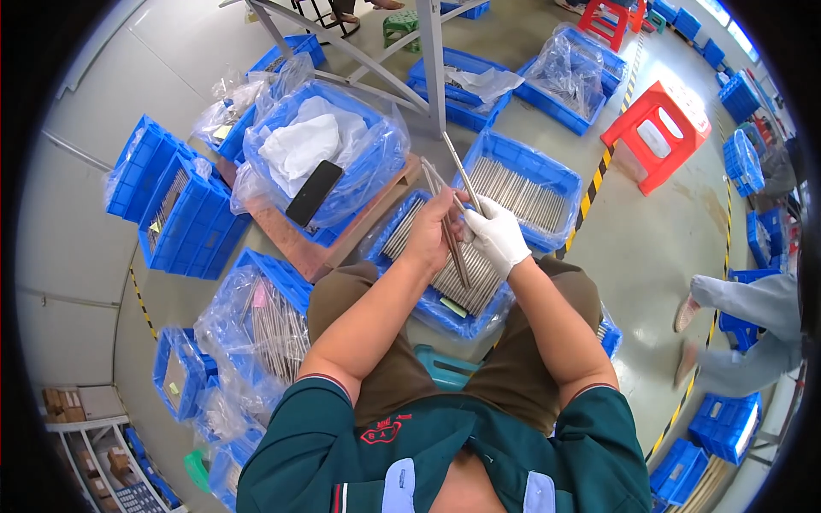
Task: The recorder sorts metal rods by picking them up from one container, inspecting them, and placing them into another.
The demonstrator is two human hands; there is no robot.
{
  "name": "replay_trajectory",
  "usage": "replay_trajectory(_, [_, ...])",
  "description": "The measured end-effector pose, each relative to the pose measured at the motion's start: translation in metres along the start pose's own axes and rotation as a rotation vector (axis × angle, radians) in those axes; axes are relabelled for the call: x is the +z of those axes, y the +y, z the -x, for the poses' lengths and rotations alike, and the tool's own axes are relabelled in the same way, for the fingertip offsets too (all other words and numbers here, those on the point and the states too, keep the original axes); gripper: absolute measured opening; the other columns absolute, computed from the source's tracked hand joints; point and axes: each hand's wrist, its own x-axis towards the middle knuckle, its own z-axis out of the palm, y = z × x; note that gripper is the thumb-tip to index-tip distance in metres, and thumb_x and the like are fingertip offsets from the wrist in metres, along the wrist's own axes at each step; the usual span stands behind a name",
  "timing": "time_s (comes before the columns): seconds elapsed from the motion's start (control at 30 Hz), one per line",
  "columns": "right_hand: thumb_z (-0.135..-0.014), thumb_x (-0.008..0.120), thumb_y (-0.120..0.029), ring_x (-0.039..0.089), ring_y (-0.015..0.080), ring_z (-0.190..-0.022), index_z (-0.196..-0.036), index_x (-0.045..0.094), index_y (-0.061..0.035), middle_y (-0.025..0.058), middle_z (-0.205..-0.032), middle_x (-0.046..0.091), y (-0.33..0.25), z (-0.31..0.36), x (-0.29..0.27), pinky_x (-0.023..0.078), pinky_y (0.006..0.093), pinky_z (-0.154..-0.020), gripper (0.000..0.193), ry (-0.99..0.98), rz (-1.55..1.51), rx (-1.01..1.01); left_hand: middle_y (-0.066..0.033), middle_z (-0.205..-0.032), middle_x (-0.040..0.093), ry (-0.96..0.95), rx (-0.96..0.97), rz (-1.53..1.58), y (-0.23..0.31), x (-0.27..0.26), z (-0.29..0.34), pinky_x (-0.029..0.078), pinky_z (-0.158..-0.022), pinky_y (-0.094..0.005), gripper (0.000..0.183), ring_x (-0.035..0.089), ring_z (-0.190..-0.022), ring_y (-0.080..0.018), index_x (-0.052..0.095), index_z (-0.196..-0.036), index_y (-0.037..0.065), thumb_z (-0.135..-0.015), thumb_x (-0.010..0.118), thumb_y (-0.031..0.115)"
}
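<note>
My left hand (428,231) is bare and closed around a few thin metal rods (459,261), which slant across my palm. A white glove covers my right hand (499,238), its fingers gripping one long metal rod (462,164) that points up and away. The hands are close together above a blue bin lined with clear plastic, where many silvery rods (477,291) lie in rows. A yellowish label (453,308) rests at its near end. Just beyond, a second blue bin (575,190) holds another row of rods (517,190).
A black phone (315,193) lies on a plastic-covered blue bin at the left, on a reddish pallet (380,208). More rods (278,329) fill a bin by my left leg. A grey metal frame leg (432,68) stands ahead, a red stool (657,137) at right. Someone's legs (744,321) show at far right.
</note>
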Motion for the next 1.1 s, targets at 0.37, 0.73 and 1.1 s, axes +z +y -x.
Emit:
replay_trajectory(0.37, [-0.087,0.050,-0.016,0.055,0.0112,-0.055,-0.108,0.057,-0.0018,0.0060,-0.069,0.059,-0.023,0.006,0.001,0.043,0.0245,-0.047,0.026,-0.031,0.050,0.136,-0.0001,-0.074,0.056,-0.078,0.003,-0.040,-0.001,0.011,0.007,0.042,-0.054,-0.0237,0.025,0.051,-0.062,-0.0087,0.059,-0.090,0.007,-0.092,0.052,0.031])
replay_trajectory(0.73, [-0.083,0.062,-0.030,0.047,0.0107,-0.048,-0.074,0.058,-0.0031,0.0026,-0.058,0.050,-0.018,-0.017,-0.022,0.036,0.0264,-0.044,0.028,0.092,-0.029,0.107,0.0018,-0.071,0.052,-0.127,-0.339,-0.192,-0.009,0.009,0.011,0.041,-0.058,-0.0274,0.031,0.045,-0.060,-0.0113,0.057,-0.081,0.010,-0.089,0.052,0.040])
replay_trajectory(1.1, [-0.085,0.061,-0.036,0.028,0.0059,-0.036,-0.064,0.052,-0.0149,-0.0078,-0.048,0.035,-0.040,-0.046,-0.090,0.019,0.0234,-0.036,0.031,0.508,-0.220,-0.135,-0.0049,-0.083,0.055,-0.357,-0.406,0.023,-0.006,0.000,0.022,0.048,-0.066,-0.0340,0.032,0.056,-0.076,-0.0173,0.059,-0.086,0.005,-0.092,0.050,0.035])
